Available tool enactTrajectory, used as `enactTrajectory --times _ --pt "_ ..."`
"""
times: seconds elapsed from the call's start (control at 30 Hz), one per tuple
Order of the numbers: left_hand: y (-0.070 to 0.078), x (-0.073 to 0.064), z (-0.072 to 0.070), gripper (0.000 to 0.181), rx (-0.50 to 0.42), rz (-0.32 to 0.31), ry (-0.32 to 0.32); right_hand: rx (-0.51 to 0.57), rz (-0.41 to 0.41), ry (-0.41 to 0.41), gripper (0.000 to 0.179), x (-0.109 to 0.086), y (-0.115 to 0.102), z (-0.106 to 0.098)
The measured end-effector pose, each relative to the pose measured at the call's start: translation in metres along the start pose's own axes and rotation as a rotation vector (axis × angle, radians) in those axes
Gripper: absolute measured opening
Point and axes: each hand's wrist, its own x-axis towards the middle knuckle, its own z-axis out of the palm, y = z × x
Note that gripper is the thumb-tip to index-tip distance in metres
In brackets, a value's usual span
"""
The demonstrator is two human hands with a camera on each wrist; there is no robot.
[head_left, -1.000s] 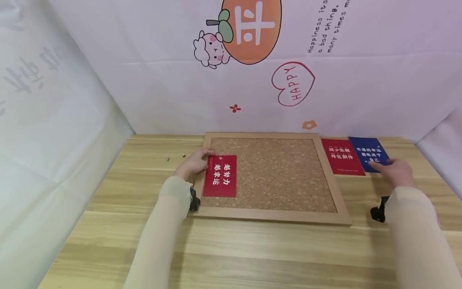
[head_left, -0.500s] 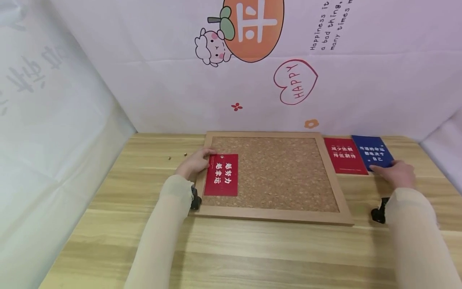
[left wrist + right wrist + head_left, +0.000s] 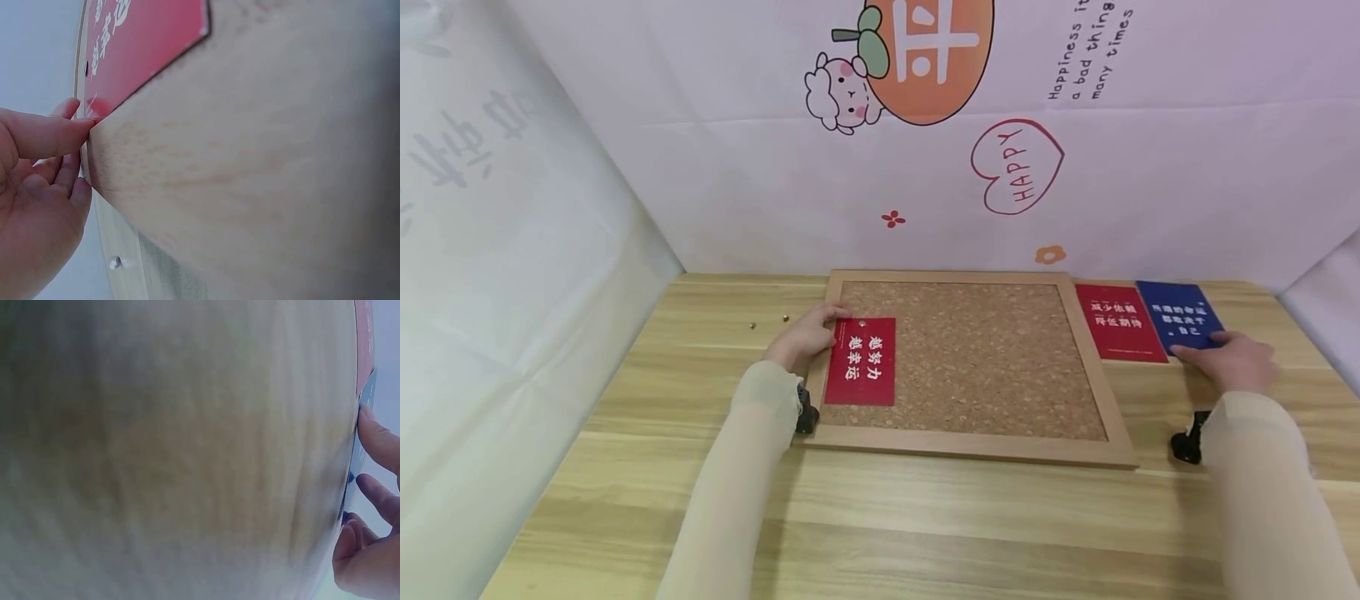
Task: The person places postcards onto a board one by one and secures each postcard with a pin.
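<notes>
My left hand (image 3: 808,335) grips the left frame of a cork board (image 3: 985,358); the left wrist view shows its thumb (image 3: 56,134) on top and fingers against the side. Beside that thumb, a red card (image 3: 872,375) with white characters lies on the cork, a pin (image 3: 862,323) at its upper left corner. My right hand (image 3: 1236,360) is at the near edge of a blue card (image 3: 1180,312), thumb at the lower left corner and forefinger by the right edge. A second red card (image 3: 1122,325) lies between the blue one and the board.
Two small brass-coloured pins (image 3: 753,326) lie on the wooden table (image 3: 925,525) left of the board. A white printed cloth (image 3: 737,200) rises behind the table's back edge, and another white sheet (image 3: 512,333) hangs along the left side.
The head view has shifted slightly. My right hand has moved a little to the right, its thumb now nearer the blue card's lower edge. My left hand keeps its place on the board.
</notes>
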Motion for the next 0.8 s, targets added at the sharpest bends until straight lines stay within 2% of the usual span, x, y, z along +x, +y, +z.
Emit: enactTrajectory --times 0.17,0.53,0.63,0.8 --pt "-0.0011 0.0011 -0.0002 0.059 0.025 0.011 0.001 -0.044 0.023 0.030 0.086 0.0000 -0.0008 -0.0004" --pt "-0.0011 0.0010 0.0012 0.058 0.018 -0.004 0.005 0.020 0.102 0.044 0.087 -0.0020 -0.0009 -0.0009" --pt "-0.0011 0.0014 0.0017 0.058 0.002 -0.007 0.003 -0.003 0.093 0.055 0.087 -0.0018 0.0009 -0.0030" --pt "0.0006 0.0013 0.0021 0.059 -0.057 -0.004 -0.016 -0.073 0.029 0.078 0.080 0.0001 0.0073 -0.0065"
